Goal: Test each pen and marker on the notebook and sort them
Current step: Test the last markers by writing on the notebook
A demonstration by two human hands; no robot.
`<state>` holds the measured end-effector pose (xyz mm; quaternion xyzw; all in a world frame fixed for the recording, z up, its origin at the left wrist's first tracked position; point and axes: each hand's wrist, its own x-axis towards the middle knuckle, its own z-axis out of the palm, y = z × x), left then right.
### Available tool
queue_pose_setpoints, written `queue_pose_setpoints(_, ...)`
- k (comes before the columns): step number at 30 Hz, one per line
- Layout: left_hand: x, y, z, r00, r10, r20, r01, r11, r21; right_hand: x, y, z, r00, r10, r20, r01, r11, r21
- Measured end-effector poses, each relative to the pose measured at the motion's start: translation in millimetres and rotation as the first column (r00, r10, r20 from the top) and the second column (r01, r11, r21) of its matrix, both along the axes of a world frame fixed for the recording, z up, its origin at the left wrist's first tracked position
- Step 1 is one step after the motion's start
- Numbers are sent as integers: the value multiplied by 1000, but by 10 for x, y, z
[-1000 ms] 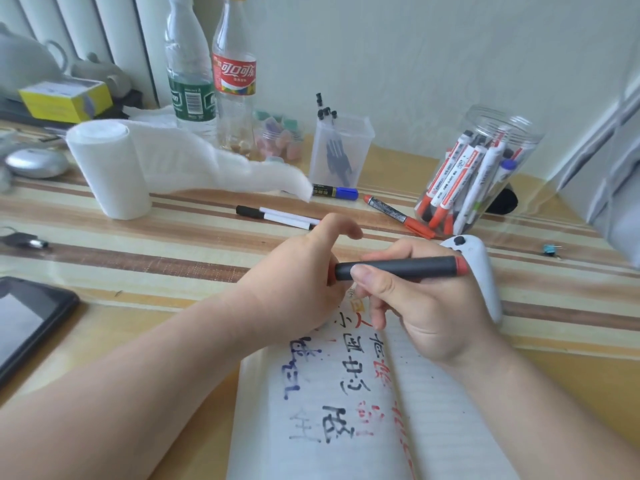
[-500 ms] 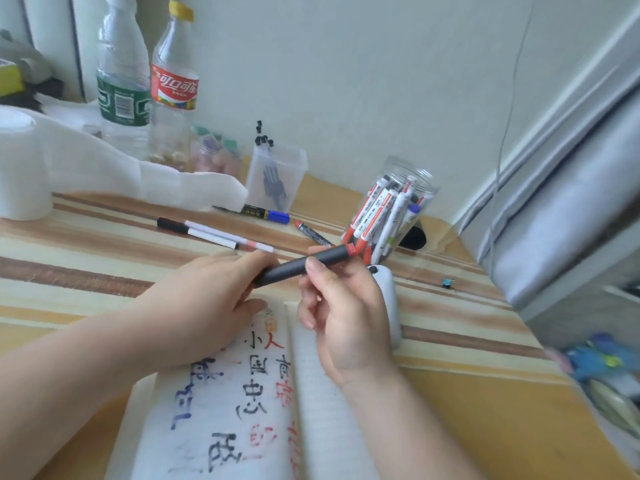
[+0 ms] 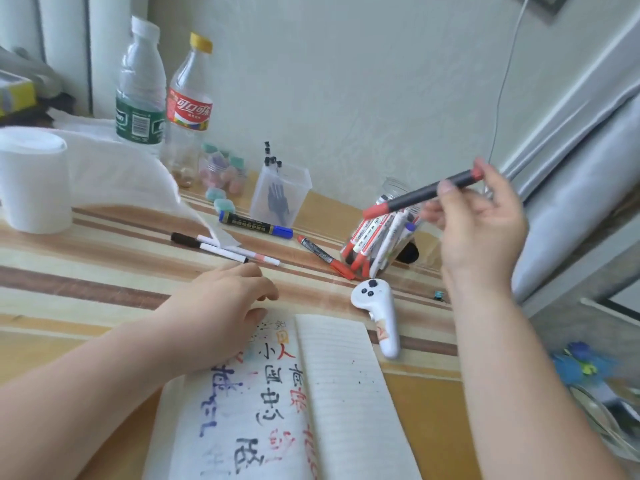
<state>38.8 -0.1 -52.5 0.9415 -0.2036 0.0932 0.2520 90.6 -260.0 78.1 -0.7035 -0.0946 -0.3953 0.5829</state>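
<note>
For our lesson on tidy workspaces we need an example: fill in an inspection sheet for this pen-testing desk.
Surface: striped table, notebook open on it.
Job's things: red-ended marker held up; jar of markers; loose pens beyond the notebook.
Clutter: water bottle, cola bottle, paper roll, white controller.
Hands: right hand grips the marker; left hand rests at the notebook's edge, holding nothing.
Cables: one thin cable down the wall.
Surroundings: pale wall behind.

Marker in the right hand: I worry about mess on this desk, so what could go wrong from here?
1. The right hand pinches the marker only with its fingertips, close to the crowded jar; it might slip or jostle the markers already inside.
2. The left hand rests on the notebook at its inked page, so any fresh ink may smear.
3. The white controller lies right beside the notebook and could get knocked.
</note>
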Motion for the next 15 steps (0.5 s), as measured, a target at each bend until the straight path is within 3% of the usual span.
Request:
queue_pose_setpoints(6,10,23,-67,999,-32,44,33,999,-26,695,-245,360,982,-186,20,186,982,30)
queue_pose_setpoints(11,30,44,-100,995,-37,92,43,998,-54,1058,-278,282,956,-261,-132,239,958,-161)
queue_pose_setpoints(15,51,47,-105,994,-41,97,47,997,-60,1155,-317,359,939,-317,-135,270,920,-284)
